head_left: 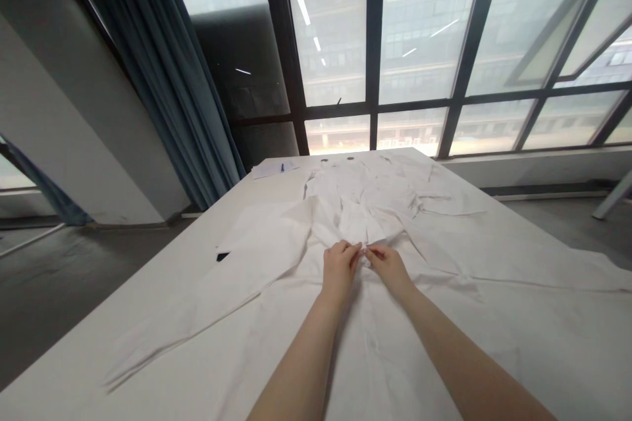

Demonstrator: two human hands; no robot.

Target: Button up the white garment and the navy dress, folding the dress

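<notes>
A long-sleeved white coat (286, 247) lies spread out on the white table (197, 237), one sleeve reaching to the left and the other to the right. My left hand (340, 268) is closed, its fingertips pinching the coat's front near the collar. Right beside it, my right hand (390, 268) pinches the same front edge from the other side. The fingertips of both hands almost meet over the centre line. Whether a button sits between them is too small to tell.
Beyond the coat lies more crumpled white clothing (380, 177). Papers (266, 171) with a blue pen (282, 168) rest at the far left corner. A small black item (222, 256) shows by the left sleeve. Windows and a blue curtain (162, 79) stand behind the table.
</notes>
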